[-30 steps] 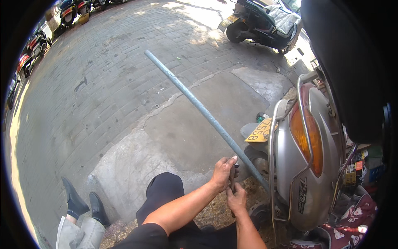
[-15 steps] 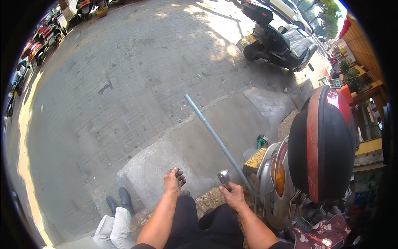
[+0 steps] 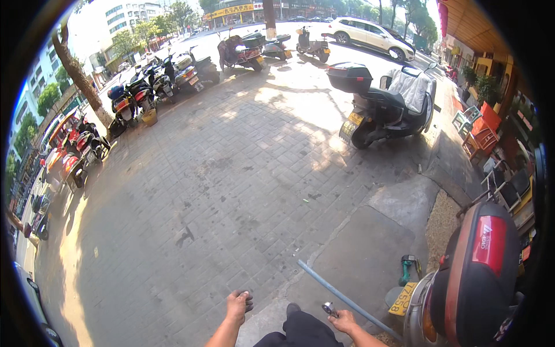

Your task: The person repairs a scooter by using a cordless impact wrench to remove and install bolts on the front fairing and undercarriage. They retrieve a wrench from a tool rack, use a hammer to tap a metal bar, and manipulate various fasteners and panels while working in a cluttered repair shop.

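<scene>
Grey paving stretches ahead of a person crouched beside a parked scooter (image 3: 474,277).
Right hand (image 3: 345,320) is closed around a small metal tool (image 3: 329,309), touching a long blue-grey pole (image 3: 347,301) lying on the ground; left hand (image 3: 238,305) hangs loosely curled, holding nothing, above the pavement (image 3: 231,191).

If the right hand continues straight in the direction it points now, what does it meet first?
Probably the long blue-grey pipe, lying just ahead of the right hand, which holds a small metal tool. Depth is unclear, so the hand may pass it.
</scene>
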Demonstrator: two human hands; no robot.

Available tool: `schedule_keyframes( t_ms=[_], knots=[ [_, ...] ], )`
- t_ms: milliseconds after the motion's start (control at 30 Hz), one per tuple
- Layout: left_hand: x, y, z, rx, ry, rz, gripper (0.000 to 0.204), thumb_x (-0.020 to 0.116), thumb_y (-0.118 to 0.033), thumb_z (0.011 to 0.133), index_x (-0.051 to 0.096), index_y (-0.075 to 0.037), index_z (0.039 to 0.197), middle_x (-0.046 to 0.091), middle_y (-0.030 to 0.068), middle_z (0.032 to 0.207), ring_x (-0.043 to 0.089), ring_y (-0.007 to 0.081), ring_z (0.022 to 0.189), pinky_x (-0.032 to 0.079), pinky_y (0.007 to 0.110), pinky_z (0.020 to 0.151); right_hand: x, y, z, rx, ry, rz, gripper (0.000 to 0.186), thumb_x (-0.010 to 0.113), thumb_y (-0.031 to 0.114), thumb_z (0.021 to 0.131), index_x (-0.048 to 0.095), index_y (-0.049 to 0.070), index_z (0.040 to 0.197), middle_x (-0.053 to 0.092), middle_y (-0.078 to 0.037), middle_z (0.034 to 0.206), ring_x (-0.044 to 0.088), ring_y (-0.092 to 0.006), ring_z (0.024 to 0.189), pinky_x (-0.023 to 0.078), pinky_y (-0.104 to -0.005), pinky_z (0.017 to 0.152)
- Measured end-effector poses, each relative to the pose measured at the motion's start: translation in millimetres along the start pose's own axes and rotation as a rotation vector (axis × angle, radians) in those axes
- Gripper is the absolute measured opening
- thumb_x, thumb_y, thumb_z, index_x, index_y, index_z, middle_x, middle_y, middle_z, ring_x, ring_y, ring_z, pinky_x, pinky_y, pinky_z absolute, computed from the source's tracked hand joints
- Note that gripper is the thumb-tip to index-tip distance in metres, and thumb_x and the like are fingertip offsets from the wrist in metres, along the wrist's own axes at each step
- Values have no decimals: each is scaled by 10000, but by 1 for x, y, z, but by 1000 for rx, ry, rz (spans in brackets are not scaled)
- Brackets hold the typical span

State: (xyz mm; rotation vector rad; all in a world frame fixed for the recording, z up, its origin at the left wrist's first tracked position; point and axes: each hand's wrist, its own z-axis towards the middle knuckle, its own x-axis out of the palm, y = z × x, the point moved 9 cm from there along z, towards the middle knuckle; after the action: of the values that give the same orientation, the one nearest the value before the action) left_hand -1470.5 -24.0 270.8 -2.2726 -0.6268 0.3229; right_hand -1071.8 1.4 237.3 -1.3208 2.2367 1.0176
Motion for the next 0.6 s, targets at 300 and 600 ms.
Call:
schedule_keyframes(
  t_ms=[300,600],
  knots=[
    [-154,-83,170,22,-168,-101,192,552,-148,907,555,-7,1038,598,88,820,547,163,623,486,303,538,3,169,184,-4,35,121,429,652,436,832,712,86,1072,691,-201,1023,637,-360,1039,482,-437,912],
    [-54,-272,335,115,225,196,147,537,-155,897,528,-34,980,538,56,746,467,124,540,396,256,455,-41,240,236,71,-389,658,473,644,437,843,684,37,1093,681,-205,1067,630,-351,1067,482,-420,926]
  ],
)
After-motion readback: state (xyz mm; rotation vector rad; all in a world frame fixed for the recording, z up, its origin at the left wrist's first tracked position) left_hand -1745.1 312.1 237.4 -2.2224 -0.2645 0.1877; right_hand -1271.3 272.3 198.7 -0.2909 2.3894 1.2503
